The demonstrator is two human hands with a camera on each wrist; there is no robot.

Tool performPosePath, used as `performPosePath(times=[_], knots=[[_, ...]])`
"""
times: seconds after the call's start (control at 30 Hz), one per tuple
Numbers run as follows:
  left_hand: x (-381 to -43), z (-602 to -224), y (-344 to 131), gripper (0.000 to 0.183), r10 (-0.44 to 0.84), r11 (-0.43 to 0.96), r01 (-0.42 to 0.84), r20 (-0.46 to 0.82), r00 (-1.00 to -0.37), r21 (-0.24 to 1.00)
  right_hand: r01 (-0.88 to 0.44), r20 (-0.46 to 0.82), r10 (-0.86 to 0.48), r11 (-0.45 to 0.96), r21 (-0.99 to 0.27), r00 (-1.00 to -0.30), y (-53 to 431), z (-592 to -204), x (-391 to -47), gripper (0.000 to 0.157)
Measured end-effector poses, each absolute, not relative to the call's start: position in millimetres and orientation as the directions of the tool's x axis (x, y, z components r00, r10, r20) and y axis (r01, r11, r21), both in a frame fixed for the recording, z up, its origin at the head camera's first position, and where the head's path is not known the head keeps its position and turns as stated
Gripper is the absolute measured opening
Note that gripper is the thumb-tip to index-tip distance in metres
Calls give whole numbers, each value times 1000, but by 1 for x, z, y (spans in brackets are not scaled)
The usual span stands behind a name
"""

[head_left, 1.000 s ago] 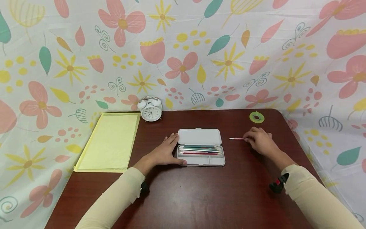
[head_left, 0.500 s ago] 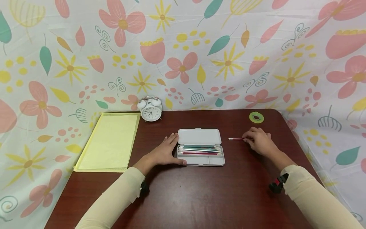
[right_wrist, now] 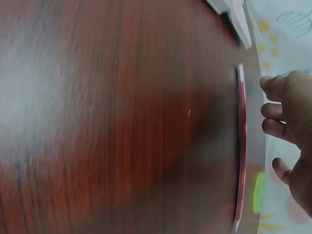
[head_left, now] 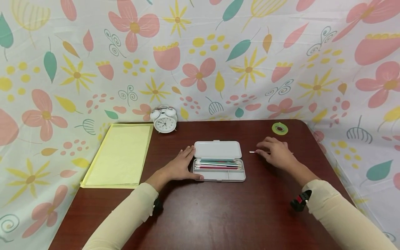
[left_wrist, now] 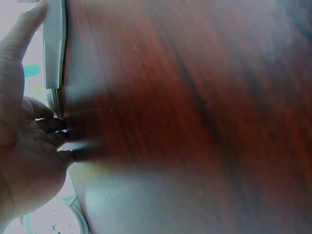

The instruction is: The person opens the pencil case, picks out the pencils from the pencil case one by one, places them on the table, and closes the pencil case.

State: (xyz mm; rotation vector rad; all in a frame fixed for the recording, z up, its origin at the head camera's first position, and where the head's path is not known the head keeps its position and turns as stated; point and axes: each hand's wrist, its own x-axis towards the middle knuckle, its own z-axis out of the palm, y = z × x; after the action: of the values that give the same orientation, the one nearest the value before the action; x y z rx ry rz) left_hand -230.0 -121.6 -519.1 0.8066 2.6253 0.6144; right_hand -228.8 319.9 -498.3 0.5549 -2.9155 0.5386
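Note:
A white pencil case (head_left: 210,175) lies with its lid folded back, holding several pencils (head_left: 218,164) in its long rear compartment. At its left end, my left hand (head_left: 178,169) rests with straight fingers by the lid and the thumb on the front corner; the left wrist view shows this hand (left_wrist: 31,151) beside the case's edge (left_wrist: 54,46). A single red pencil (right_wrist: 243,131) lies on the table to the right of the case. Over it is my right hand (head_left: 276,152), hiding most of its middle in the head view. Seen from the right wrist, loosely bent fingers (right_wrist: 276,127) stand apart from the pencil.
At the back left stands a white twin-bell alarm clock (head_left: 165,121), next to a yellow zip folder (head_left: 118,156) lying flat. A green ring-shaped roll (head_left: 280,128) sits at the back right. Floral cloth (head_left: 200,45) hangs behind the table (head_left: 218,215).
My right hand has let go of the red pencil and shifted left above it, its fingers spread a little more. The left hand and the case have stayed put.

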Motion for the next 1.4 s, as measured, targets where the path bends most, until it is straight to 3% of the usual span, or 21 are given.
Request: performPosePath(times=[0.77,1.4], knots=[[-231,-520,-122,133,590,750,456,-171,-789,479,-587,197,-554,747,-310,-809,227,-498,-214,19],[-230,-520,-122,134,583,754,451,-169,-795,478,-671,240,-630,722,-169,-738,208,-508,-210,8]])
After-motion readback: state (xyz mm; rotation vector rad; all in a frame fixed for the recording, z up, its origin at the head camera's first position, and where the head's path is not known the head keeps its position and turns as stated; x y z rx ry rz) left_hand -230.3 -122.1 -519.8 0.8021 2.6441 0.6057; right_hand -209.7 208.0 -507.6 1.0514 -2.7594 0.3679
